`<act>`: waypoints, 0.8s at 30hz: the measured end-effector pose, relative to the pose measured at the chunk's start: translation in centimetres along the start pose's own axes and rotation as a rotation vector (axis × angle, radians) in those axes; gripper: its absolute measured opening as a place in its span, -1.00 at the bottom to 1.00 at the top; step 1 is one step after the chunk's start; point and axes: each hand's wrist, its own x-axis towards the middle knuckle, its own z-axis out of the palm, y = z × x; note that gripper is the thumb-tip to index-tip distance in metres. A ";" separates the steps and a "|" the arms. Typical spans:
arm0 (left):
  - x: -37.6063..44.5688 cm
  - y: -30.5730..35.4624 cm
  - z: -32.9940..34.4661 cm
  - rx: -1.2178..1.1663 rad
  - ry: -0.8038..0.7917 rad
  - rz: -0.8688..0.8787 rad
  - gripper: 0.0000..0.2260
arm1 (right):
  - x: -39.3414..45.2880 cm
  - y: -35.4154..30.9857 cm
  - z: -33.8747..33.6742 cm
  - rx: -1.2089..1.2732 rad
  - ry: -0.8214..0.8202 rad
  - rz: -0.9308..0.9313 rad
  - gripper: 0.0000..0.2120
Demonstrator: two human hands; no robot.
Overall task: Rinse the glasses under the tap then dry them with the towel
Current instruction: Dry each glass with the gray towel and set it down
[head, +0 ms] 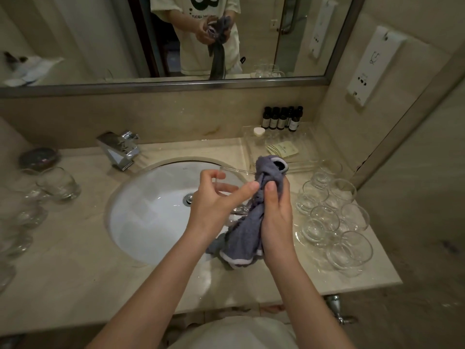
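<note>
**A:** From the head view, how far along is the job?

**B:** My guess is somewhere in the middle. A cluster of glasses [334,220] stands on the counter [75,268] along its right edge, beside the basin [151,210]; most look mouth-down, so I judge those finished. Another group of glasses [47,187] sits near the counter's left edge, and I'd take those as waiting, though the clear glass doesn't show whether they are wet or dry. No water is visibly running from the tap [120,149] at the back left of the basin.

**A:** And the step in hand?

**B:** Drying. One glass [232,183] is held over the right side of the basin, tilted, its rim toward the mirror [100,41].

**A:** The left hand?

**B:** The left hand [216,197] has its fingers curled round the glass wall, thumb stretched toward the cloth. It grips the glass.

**A:** The right?

**B:** The right hand [274,210] is closed round a bunched grey-blue towel [251,222] with a pale border. The towel's upper end bulges above the fist and seems pressed at the glass; whether it reaches inside I cannot tell. The lower end hangs over the counter's front edge of the basin. The mirror's reflection shows the same hold.

**A:** Anything else around?

**B:** Small dark toiletry bottles [281,119] and a clear tray [299,152] at the back right corner, a dark dish [39,158] at the back left.
</note>
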 end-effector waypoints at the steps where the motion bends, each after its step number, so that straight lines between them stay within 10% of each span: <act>1: 0.1 0.0 -0.2 -0.067 -0.027 -0.026 -0.34 | 0.0 -0.1 0.0 0.043 -0.007 0.020 -0.80; 8: 0.2 -0.6 -0.6 -0.602 -0.256 -0.344 -0.54 | 0.4 0.2 -0.1 0.031 0.006 0.052 -0.76; 17: -0.3 -1.2 0.4 -0.189 -0.003 -0.113 -0.54 | -0.1 0.6 -0.2 -0.084 0.014 -0.035 -0.85; 24: -0.4 -1.4 -0.1 -0.520 -0.185 -0.321 -0.50 | 0.0 0.6 -0.6 0.008 0.021 0.043 -0.81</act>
